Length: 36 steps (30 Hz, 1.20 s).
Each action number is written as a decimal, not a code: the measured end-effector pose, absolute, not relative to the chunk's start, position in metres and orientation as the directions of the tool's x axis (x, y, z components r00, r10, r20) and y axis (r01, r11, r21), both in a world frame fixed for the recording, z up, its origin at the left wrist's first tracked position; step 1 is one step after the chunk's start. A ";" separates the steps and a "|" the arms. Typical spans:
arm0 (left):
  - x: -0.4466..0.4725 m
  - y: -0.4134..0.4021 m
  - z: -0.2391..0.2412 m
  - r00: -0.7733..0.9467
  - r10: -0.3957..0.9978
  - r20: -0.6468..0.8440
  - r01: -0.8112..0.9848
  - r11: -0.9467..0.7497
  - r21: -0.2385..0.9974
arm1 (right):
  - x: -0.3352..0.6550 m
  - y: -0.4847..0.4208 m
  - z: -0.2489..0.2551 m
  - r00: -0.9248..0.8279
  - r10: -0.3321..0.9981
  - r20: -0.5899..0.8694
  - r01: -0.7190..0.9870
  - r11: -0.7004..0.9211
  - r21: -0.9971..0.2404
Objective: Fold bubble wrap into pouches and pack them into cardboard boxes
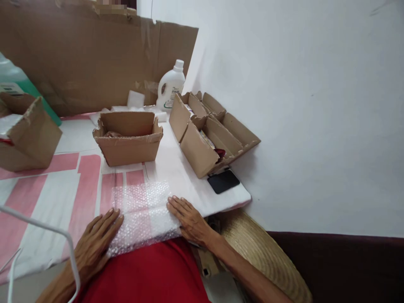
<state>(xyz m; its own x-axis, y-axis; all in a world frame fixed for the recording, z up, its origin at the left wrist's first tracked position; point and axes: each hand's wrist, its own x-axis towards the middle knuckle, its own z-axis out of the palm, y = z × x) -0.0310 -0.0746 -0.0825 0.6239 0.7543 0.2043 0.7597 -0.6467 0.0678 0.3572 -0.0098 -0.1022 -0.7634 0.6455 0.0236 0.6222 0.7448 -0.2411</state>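
A clear sheet of bubble wrap point(143, 214) lies flat at the table's front edge, its near side against the red clothing. My left hand point(96, 237) rests on the sheet's left border, fingers stretched out and pointing away from me. On the opposite border my right hand point(187, 216) lies with its fingertips on the wrap, fingers extended. Neither hand grips anything. Just beyond the wrap stands an open cardboard box point(129, 149) with something brownish inside, mostly hidden by its front wall.
Divided cardboard boxes point(198, 149) stand at the right, beside a dark phone point(223, 181). A white jug point(172, 86) is behind them. Another box point(34, 136) and a green-liquid bottle point(41, 101) stand left. A white cable point(67, 237) crosses the lower left. A woven basket point(261, 252) sits below right.
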 end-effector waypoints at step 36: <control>0.019 -0.062 -0.089 -0.192 0.906 0.376 0.846 -0.041 0.532 | 0.288 -0.024 -0.113 0.133 0.917 0.377 0.727 0.168 -0.666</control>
<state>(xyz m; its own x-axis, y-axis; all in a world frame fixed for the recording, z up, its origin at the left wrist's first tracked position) 0.0188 -0.0624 -0.0889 -0.1922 0.9064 0.3763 0.8458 -0.0415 0.5319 0.2884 -0.0239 -0.1127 0.1333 0.9165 0.3771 0.7270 0.1682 -0.6658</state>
